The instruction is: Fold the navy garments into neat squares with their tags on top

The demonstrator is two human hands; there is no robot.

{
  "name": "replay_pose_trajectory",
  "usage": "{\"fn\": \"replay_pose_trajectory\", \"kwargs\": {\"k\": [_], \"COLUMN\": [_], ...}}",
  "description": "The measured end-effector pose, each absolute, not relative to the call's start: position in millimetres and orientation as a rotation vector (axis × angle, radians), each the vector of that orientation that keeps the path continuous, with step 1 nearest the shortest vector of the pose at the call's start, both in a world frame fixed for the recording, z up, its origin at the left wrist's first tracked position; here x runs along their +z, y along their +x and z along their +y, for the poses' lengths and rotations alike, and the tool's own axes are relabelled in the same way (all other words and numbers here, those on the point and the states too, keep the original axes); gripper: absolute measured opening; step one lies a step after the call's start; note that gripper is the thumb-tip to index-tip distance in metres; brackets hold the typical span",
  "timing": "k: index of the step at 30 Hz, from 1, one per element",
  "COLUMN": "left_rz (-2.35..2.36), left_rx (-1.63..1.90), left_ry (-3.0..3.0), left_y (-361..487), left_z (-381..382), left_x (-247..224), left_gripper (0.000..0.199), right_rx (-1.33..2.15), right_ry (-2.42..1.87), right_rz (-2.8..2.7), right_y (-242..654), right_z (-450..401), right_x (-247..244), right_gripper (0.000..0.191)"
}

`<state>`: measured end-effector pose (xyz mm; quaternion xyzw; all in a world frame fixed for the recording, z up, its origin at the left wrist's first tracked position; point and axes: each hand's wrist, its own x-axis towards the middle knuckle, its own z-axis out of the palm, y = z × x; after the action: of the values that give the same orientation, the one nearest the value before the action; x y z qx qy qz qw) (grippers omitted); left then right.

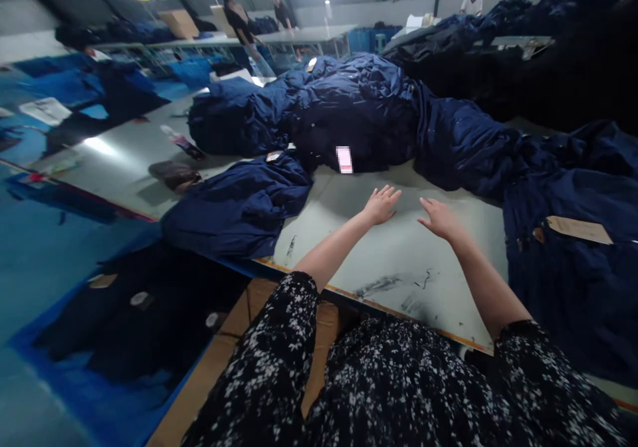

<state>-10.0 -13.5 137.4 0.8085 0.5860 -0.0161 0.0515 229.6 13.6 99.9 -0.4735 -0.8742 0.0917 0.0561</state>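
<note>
My left hand [381, 206] and my right hand [438, 219] reach forward over a pale grey cutting table [399, 274], both with fingers apart and nothing in them. I cannot tell whether they touch the tabletop. Just beyond them lies a long heap of navy fabric garments [349, 111], with a small pink-and-white label [343, 159] on it. To the left of my hands is a separate navy garment [239, 208]. On the right, a navy pile [563, 287] carries a brown paper tag [578, 229].
A dark pouch [174, 175] and a plastic bottle [182, 143] lie on the table's left part. Below the orange-trimmed table edge are cardboard [234, 327] and dark garments on blue sheeting [134, 307]. Several people stand at distant tables.
</note>
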Motion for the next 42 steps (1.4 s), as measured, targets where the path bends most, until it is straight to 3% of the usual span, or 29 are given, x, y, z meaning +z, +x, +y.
{"fn": "replay_pose_trajectory", "kwargs": {"k": [12,25,35,40,42], "left_rz": [1.899,2.129,2.572,2.604,2.585], "left_rx": [-0.005,-0.071,0.036,0.157,0.156], "left_ry": [2.308,1.883,1.629,1.417,1.278], "left_y": [-153.8,-261.3,-370.0,-394.4,-391.3], "left_z": [-55.7,-84.5,-28.3,-3.1,-1.9], "left_x": [81.5,-5.4,-2.9,3.2,4.1], "left_gripper": [0.074,0.067,0.071,0.087,0.078], "right_rx": [0.404,0.467,0.387,0.418,0.435], "right_ry": [-1.408,-1.345,-1.22,-1.193,-1.194], "right_rz": [-2.811,-2.947,-2.765,-2.705,-2.694], "right_y": [74.1,6.1,10.1,15.2,15.0], "right_z": [-6.0,-10.6,5.5,6.2,5.9], "right_x": [64.9,-22.1,-95.8,-105.9,-104.0], "right_gripper": [0.07,0.06,0.056,0.057,0.057]}}
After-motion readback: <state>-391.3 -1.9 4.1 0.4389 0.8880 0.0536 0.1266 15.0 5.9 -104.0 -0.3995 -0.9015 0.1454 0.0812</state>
